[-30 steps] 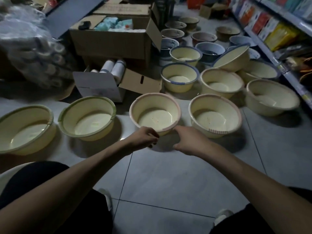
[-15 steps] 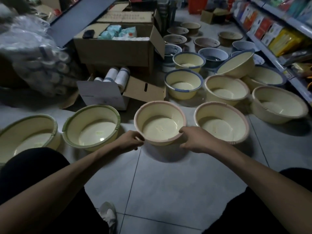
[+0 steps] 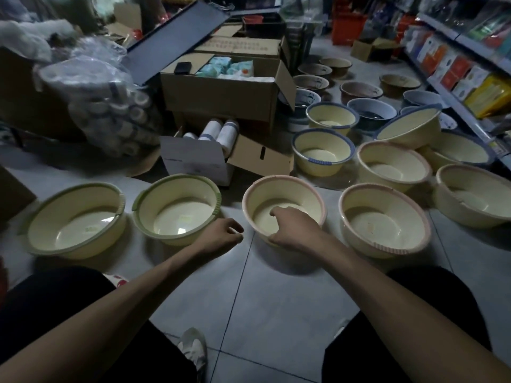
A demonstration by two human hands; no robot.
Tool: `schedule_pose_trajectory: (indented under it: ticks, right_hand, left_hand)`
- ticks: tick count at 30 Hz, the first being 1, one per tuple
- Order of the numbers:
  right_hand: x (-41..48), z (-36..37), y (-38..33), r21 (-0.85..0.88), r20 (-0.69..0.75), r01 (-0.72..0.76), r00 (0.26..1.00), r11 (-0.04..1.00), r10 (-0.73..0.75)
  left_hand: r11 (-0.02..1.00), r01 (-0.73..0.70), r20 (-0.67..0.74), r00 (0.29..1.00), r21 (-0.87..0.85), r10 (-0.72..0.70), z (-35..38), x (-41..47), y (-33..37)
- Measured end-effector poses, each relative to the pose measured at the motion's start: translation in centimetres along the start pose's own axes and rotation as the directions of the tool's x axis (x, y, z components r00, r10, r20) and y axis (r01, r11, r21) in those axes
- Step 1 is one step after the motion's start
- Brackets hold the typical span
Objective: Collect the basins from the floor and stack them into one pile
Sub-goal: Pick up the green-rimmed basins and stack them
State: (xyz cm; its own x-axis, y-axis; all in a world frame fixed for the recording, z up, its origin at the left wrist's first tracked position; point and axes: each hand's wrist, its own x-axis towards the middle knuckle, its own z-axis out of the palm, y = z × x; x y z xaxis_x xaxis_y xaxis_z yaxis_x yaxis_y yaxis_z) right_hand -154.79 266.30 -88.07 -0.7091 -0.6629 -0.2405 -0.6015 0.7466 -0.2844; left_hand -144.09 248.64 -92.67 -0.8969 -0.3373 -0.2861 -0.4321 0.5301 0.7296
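Several cream plastic basins stand on the tiled floor. Straight ahead is a pink-rimmed basin [image 3: 282, 200]; my right hand [image 3: 293, 228] grips its near rim, fingers inside and thumb outside. My left hand [image 3: 224, 233] hovers just left of that basin, fingers loosely curled, holding nothing. To the left stand two green-rimmed basins [image 3: 177, 208] [image 3: 76, 217]. A second pink-rimmed basin [image 3: 384, 219] sits to the right, with more pink-rimmed and blue-rimmed basins [image 3: 320, 152] behind it.
An open cardboard box [image 3: 221, 92] and a smaller box of rolls [image 3: 199, 158] stand behind the near row. A bag of rolls [image 3: 105, 106] lies at left. Shop shelves [image 3: 464, 78] run along the right. Darker bowls [image 3: 370, 111] crowd the far floor.
My right hand has moved over the near rim of the pink-rimmed basin and taken hold of it. My left hand has come off the basin's left side. The view has tilted up.
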Motion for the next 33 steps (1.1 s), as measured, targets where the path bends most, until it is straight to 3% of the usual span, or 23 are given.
schedule_pose_trajectory:
  ticks: [5, 16, 21, 28, 31, 33]
  right_hand:
    - [1.2, 0.2, -4.5, -0.109, 0.065, 0.091, 0.994, 0.99, -0.084]
    - [6.8, 4.5, -14.0, -0.208, 0.12, 0.34, 0.939, 0.917, -0.321]
    - [9.7, 8.1, -15.3, -0.164, 0.108, 0.381, 0.924, 0.91, -0.367]
    - [16.0, 12.8, -17.2, -0.113, 0.214, 0.417, 0.897, 0.902, -0.388]
    - [19.1, 15.4, -19.4, -0.02, 0.227, 0.392, 0.898, 0.92, -0.377]
    - [20.6, 17.5, -21.2, 0.091, 0.223, 0.356, 0.903, 0.93, -0.367]
  left_hand:
    - [0.999, 0.039, -0.056, 0.998, 0.019, -0.038, -2.8, -2.3, -3.7]
    - [0.904, 0.345, -0.229, 0.887, -0.251, -0.402, -7.6, -3.0, -16.0]
    - [0.764, 0.402, -0.296, 0.751, -0.505, -0.59, -9.7, -0.7, -20.9]
    - [0.62, 0.393, -0.292, 0.63, -0.679, -0.72, -11.3, 3.4, -27.1]
    - [0.488, 0.372, -0.219, 0.572, -0.79, -0.791, -12.6, 6.1, -30.4]
    - [0.348, 0.347, -0.107, 0.557, -0.871, -0.824, -14.0, 7.6, -32.7]
